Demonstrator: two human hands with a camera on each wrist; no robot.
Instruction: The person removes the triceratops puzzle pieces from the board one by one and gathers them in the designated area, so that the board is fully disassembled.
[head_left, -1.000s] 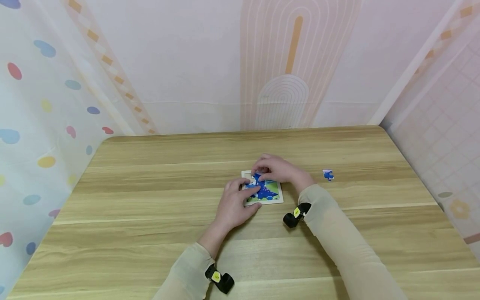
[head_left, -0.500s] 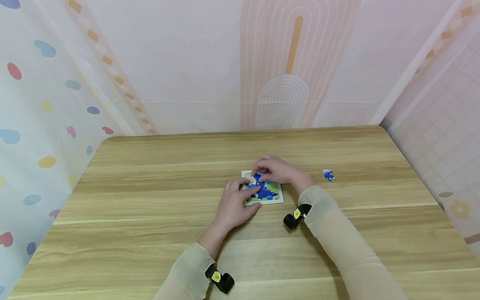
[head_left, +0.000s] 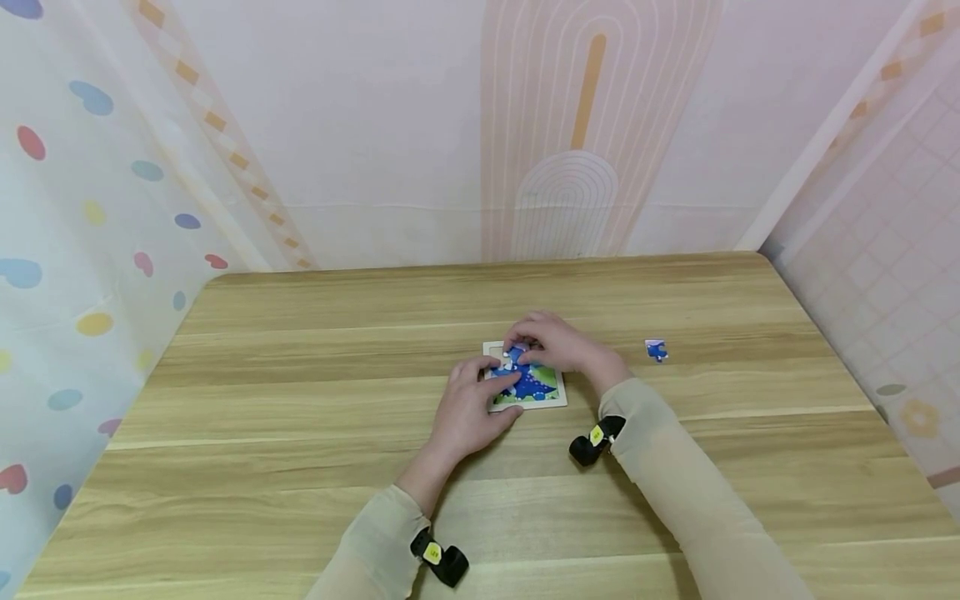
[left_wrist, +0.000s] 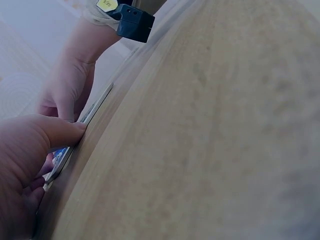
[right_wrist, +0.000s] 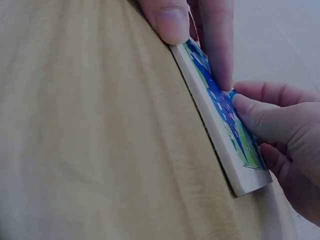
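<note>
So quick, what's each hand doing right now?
Left hand: fingers rest on the small square blue-and-green puzzle board, thumb at its edge.
Right hand: fingers pressing its far corner; grip unclear.

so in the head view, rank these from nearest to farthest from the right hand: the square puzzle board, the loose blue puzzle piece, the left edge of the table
1. The square white-framed puzzle board: directly under the right hand, touching.
2. The loose blue puzzle piece: lying apart on the wood, to that hand's right.
3. The left edge of the light wooden table: far off to the left, beyond the left hand.
</note>
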